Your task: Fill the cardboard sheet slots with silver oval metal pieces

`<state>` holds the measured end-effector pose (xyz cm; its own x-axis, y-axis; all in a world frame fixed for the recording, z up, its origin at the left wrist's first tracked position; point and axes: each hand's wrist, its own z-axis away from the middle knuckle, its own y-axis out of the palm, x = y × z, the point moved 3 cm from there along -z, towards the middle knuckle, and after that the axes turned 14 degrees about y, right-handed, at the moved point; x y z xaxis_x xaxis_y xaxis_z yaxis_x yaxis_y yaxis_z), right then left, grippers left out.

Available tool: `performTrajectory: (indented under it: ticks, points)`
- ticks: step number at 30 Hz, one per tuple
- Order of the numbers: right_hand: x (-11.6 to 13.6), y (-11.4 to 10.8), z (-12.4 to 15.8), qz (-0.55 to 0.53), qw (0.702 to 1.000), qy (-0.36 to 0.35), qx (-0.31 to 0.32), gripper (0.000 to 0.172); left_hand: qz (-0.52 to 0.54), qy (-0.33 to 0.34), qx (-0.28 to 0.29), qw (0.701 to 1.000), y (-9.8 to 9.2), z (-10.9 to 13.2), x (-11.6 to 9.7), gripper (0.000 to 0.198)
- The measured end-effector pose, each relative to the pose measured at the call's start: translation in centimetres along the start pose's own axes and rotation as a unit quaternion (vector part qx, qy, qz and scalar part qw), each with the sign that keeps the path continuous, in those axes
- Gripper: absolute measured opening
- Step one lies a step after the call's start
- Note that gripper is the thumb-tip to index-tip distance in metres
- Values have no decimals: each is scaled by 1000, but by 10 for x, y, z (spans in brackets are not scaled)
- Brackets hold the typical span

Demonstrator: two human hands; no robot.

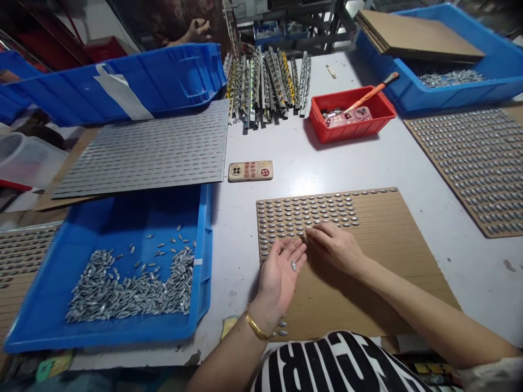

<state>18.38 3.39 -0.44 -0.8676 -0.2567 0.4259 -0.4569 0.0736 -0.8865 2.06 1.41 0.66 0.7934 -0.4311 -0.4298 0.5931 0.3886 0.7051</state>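
While the left hand [280, 275] lies open and palm up with one silver metal piece [293, 265] on it, the right hand [333, 247] rests palm down, its fingertips at the rows of pieces [302, 213] on a slotted cardboard sheet [379, 261] beneath it, any grip there hidden from view.

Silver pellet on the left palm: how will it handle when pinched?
The silver pellet on the left hand is small and tapered, so it's probably fiddly to pinch and may slip. Its rounded body could roll easily. The metallic sheen suggests it's stiff, though its weight can't be judged here.
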Motion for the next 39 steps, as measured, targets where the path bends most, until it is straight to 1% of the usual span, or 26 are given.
performTrajectory:
  ticks: [2,4,5,7,9,12,18,20,21,23,25,27,29,30,32,33,35,36,37,38,39]
  points:
    - [13,-7,6,-101,995,18,22,20,0,8,3,1000,4,-1,-1,29]
    - [28,-9,13,-187,980,36,61,19,-3,28,5,1000,9,-1,-1,31]
    - [35,-9,17,-217,972,52,71,18,-6,41,4,999,11,0,0,33]
    - [46,-6,22,-261,960,83,66,18,-10,65,0,998,15,1,2,38]
    - [53,-3,26,-292,950,105,44,18,-11,84,2,996,19,4,3,43]
    - [56,0,30,-315,943,102,27,19,-3,89,6,996,21,6,2,52]
    - [57,-2,31,-325,940,78,69,20,-3,67,8,998,20,8,3,63]
    - [52,-2,30,-323,941,71,68,19,-9,67,5,998,19,9,4,61]
    - [46,-3,29,-313,946,67,58,18,-16,67,6,998,18,9,3,58]
    - [28,-5,27,-270,961,59,17,18,-45,78,11,996,16,12,-3,46]
    - [5,-8,23,-198,978,52,-32,18,-97,108,25,989,13,17,-18,33]
    - [-16,-8,18,-109,993,21,-32,21,-162,147,41,975,10,23,-40,25]
    - [-31,-6,14,-20,1000,-15,-6,24,-217,189,27,957,3,30,-66,22]
    - [-35,-4,11,17,999,-33,9,25,-245,216,11,945,-2,34,-79,21]
    - [-39,-2,8,73,995,-63,35,27,-307,282,-25,909,-13,41,-108,18]
    - [-39,-1,7,93,992,-74,43,28,-341,313,-35,886,-19,44,-122,18]
    - [-38,0,6,122,987,-89,51,29,-422,365,-66,827,-33,48,-150,19]
    - [-37,0,7,132,986,-92,54,30,-473,384,-81,788,-40,50,-165,20]
    - [-37,1,8,139,984,-94,56,30,-534,393,-85,744,-47,50,-179,23]
    - [-37,1,9,144,983,-95,55,30,-599,397,-84,690,-55,48,-193,26]
    - [-38,2,11,147,983,-97,55,30,-668,394,-80,627,-63,45,-206,29]
